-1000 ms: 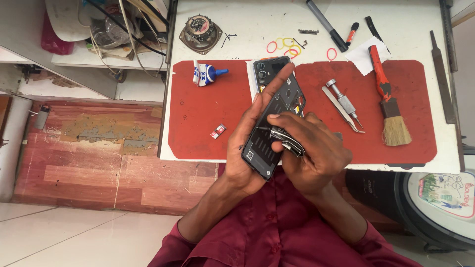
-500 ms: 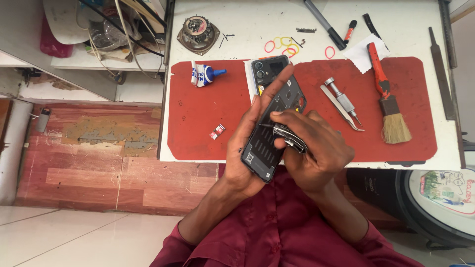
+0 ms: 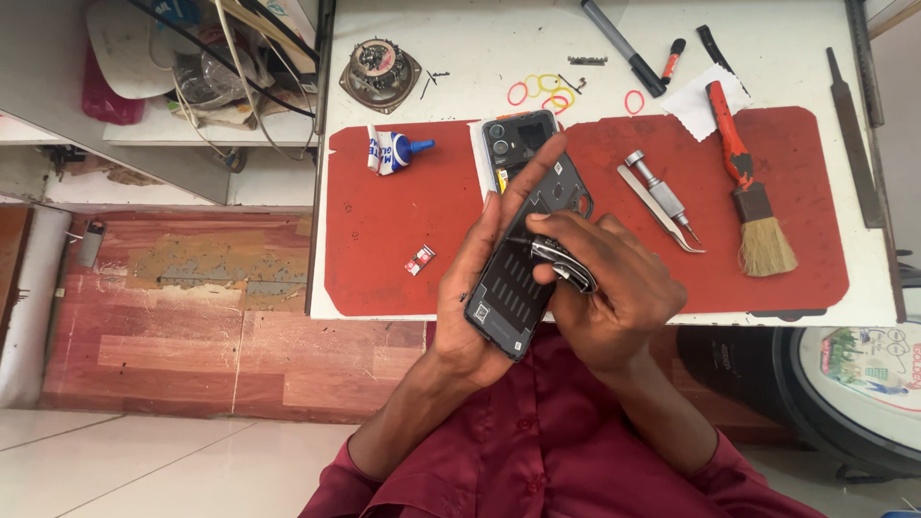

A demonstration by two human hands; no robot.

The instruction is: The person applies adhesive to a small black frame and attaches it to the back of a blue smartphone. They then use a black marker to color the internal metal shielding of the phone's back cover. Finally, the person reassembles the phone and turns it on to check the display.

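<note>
Little has shifted since the earlier frame: the opened phone [image 3: 523, 273] stays cradled in the left hand [image 3: 480, 288] above the tabletop [image 3: 460, 58] edge, while the right hand [image 3: 614, 293] still grips a metal tool [image 3: 561, 261] against its back. Tweezers [image 3: 662, 206] and brush [image 3: 753, 206] lie unmoved on the red mat [image 3: 384, 240].

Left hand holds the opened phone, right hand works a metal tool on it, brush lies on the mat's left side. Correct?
Not quite. The head view shows the brush on the red mat's right side. The rest stands: left hand holds the opened phone, right hand works a metal tool on it.
</note>
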